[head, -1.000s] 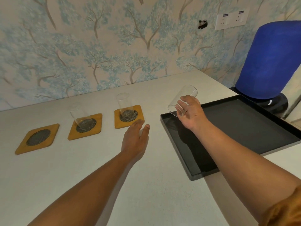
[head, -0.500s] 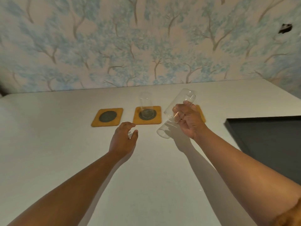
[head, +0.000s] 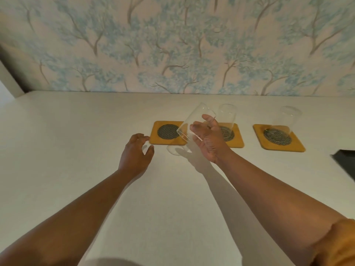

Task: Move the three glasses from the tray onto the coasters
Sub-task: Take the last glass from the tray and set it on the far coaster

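Three wooden coasters with dark mesh centres lie in a row on the white counter. The left coaster [head: 167, 132] is bare. A clear glass [head: 228, 114] stands on the middle coaster [head: 235, 138], and another glass [head: 289, 120] stands on the right coaster [head: 278, 136]. My right hand [head: 210, 138] grips a third clear glass [head: 194, 123], tilted in the air over the right part of the left coaster. My left hand [head: 135, 153] hovers just left of that coaster, fingers apart and holding nothing. A corner of the black tray [head: 345, 160] shows at the right edge.
The white counter [head: 76, 150] runs back to a wall with blue tree-patterned wallpaper [head: 172, 45]. A wall corner sits at the far left [head: 9, 79].
The view has swung left, so the tray has slid almost out of frame. My right hand has carried the tilted glass leftward to the left coaster. My left hand moved left alongside.
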Tool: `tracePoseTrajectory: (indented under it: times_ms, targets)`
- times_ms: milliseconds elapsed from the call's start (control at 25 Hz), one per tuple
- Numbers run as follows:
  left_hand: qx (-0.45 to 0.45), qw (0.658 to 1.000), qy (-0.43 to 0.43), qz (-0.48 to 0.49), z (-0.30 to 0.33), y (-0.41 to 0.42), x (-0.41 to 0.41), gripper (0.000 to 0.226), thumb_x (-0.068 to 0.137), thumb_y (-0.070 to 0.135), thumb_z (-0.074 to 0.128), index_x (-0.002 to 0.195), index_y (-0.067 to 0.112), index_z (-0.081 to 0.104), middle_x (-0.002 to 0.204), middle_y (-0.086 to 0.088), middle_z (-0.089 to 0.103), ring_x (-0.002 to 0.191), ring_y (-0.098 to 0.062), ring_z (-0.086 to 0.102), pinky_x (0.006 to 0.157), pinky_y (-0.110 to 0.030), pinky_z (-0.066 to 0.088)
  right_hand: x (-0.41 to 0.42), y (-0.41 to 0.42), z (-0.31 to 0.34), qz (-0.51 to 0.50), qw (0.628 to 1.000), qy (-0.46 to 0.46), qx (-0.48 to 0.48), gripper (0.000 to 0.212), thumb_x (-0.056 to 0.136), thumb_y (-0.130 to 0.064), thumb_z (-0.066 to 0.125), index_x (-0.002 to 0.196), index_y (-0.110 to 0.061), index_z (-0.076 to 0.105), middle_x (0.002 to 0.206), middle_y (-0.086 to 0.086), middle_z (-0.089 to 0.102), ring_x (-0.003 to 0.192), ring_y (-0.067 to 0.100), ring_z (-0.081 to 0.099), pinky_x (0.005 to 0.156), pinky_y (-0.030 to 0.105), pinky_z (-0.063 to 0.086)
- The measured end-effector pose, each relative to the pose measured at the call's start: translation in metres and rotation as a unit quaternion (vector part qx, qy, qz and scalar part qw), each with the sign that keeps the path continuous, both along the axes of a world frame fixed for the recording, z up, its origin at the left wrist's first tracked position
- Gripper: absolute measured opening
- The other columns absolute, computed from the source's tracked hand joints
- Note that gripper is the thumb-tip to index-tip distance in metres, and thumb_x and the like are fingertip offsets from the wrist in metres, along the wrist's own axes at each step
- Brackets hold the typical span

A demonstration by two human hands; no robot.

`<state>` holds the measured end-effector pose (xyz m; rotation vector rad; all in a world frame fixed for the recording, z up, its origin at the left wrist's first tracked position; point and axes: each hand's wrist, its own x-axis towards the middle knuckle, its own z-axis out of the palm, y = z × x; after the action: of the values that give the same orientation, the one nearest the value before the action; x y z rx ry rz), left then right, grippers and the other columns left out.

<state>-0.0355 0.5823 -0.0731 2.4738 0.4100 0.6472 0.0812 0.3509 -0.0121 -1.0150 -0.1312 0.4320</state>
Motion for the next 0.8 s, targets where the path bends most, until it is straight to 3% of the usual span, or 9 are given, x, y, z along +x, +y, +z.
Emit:
tracePoseTrajectory:
  times_ms: [120,240,400,520,640,720,800]
  targets:
    - [0.009,0.999,0.044,0.011,-0.010,0.027,0.011,0.045,0.097,0.040,0.059,0.136,0.019,0.059,0.150,0.000,0.047,0.119,-0.019,0.060,0.086,-0.029,0.042,0.007,0.033,-0.006,-0.002,0.999,-0.036,-0.034,0.074,0.080,0.008,0.078,0.140,-0.016,0.045,0.120,0.015,0.064,0.101,0.022,0.068,0.073,0.032,0.056]
    - [0.059,0.996,0.063,-0.004,-0.016,0.038,0.025,0.047,0.098,0.048,0.051,0.136,0.021,0.061,0.145,0.000,0.055,0.123,-0.026,0.056,0.092,-0.037,0.046,0.017,0.057,-0.013,-0.022,0.994,-0.080,-0.073,0.076,0.075,0.007,0.083,0.137,-0.017,0.047,0.124,0.016,0.060,0.109,0.028,0.064,0.078,0.040,0.057]
    - [0.129,0.986,0.105,-0.010,-0.019,0.038,0.046,0.055,0.099,0.062,0.035,0.139,0.031,0.058,0.143,0.006,0.059,0.122,-0.030,0.048,0.090,-0.045,0.041,0.040,0.076,-0.023,-0.040,0.974,-0.158,-0.155,0.085,0.072,-0.003,0.089,0.144,-0.017,0.045,0.129,0.004,0.059,0.123,0.022,0.061,0.096,0.042,0.056]
    - [0.162,0.979,0.126,-0.017,-0.028,0.038,0.050,0.061,0.099,0.067,0.029,0.145,0.034,0.051,0.152,0.010,0.050,0.123,-0.025,0.041,0.091,-0.044,0.036,0.058,0.083,-0.033,-0.013,0.962,-0.199,-0.186,0.084,0.076,-0.009,0.088,0.145,-0.022,0.042,0.135,0.001,0.056,0.132,0.021,0.054,0.099,0.032,0.053]
    - [0.149,0.980,0.130,-0.018,-0.027,0.039,0.049,0.060,0.099,0.067,0.030,0.146,0.036,0.050,0.153,0.012,0.047,0.121,-0.022,0.040,0.090,-0.042,0.035,0.067,0.092,-0.043,0.003,0.947,-0.234,-0.219,0.086,0.075,-0.015,0.088,0.147,-0.021,0.041,0.143,0.005,0.054,0.134,0.019,0.052,0.090,0.017,0.050]
    - [0.141,0.981,0.135,-0.019,-0.025,0.038,0.049,0.060,0.099,0.066,0.031,0.147,0.036,0.049,0.154,0.013,0.046,0.122,-0.021,0.038,0.092,-0.042,0.034,0.069,0.098,-0.048,0.006,0.944,-0.239,-0.228,0.089,0.074,-0.018,0.089,0.149,-0.021,0.041,0.145,0.004,0.054,0.134,0.018,0.051,0.088,0.015,0.050]
    - [0.137,0.981,0.135,-0.017,-0.024,0.037,0.049,0.060,0.099,0.067,0.031,0.147,0.036,0.049,0.154,0.014,0.046,0.122,-0.020,0.038,0.093,-0.042,0.035,0.072,0.100,-0.053,0.013,0.941,-0.243,-0.235,0.090,0.073,-0.020,0.089,0.150,-0.020,0.041,0.146,0.004,0.053,0.136,0.018,0.050,0.096,0.021,0.048]
